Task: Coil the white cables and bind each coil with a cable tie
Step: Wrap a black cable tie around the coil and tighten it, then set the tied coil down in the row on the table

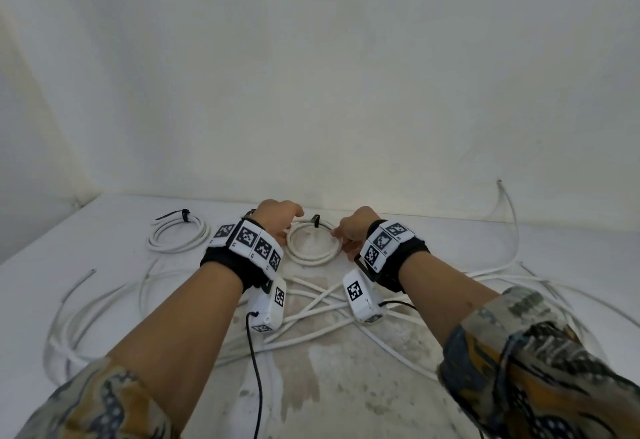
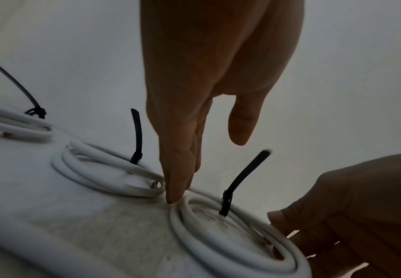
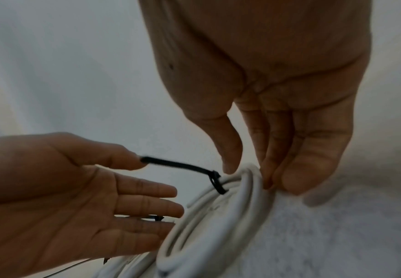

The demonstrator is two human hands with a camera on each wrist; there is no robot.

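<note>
A coil of white cable (image 1: 311, 244) lies on the white table near the wall, bound by a black cable tie (image 1: 316, 221) whose tail sticks up. My left hand (image 1: 287, 227) is at the coil's left rim, fingers straight, one fingertip (image 2: 173, 197) touching the cable. My right hand (image 1: 341, 235) is at the right rim and pinches the coil (image 3: 218, 216) between thumb and fingers (image 3: 301, 165). Two more tied coils lie to the left: one (image 2: 104, 169) close by, hidden behind my left wrist in the head view, and one (image 1: 178, 235) farther out.
Several loose white cables (image 1: 311, 303) sprawl crossed over the table between my forearms and out to both sides. One cable end (image 1: 509, 203) arcs up at the right by the wall. The wall stands just behind the coils. A black lead (image 1: 254, 362) hangs from the left wrist camera.
</note>
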